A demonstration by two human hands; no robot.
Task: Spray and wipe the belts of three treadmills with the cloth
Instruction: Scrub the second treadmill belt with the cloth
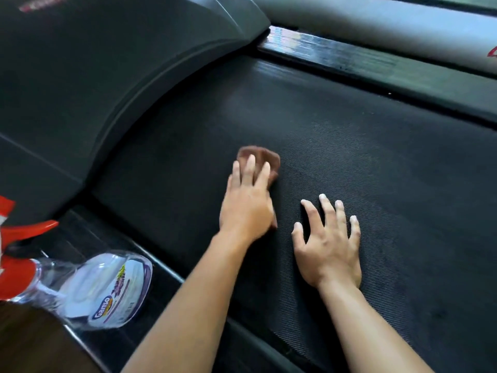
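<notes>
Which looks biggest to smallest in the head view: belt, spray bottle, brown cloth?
1. belt
2. spray bottle, though it lies nearest the camera
3. brown cloth, partly hidden under the left hand

Dim overall, glare on far rail [317,48], wide-angle bend @ edges, poss. slight blur top-left.

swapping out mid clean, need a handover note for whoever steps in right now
Left hand presses the brown cloth flat on the treadmill belt, fingers straight.
Right hand rests open on the belt beside it.
Spray bottle lies on its side on the near side rail.
Wiping of this belt is under way; how many belts are finished cannot be told.
</notes>
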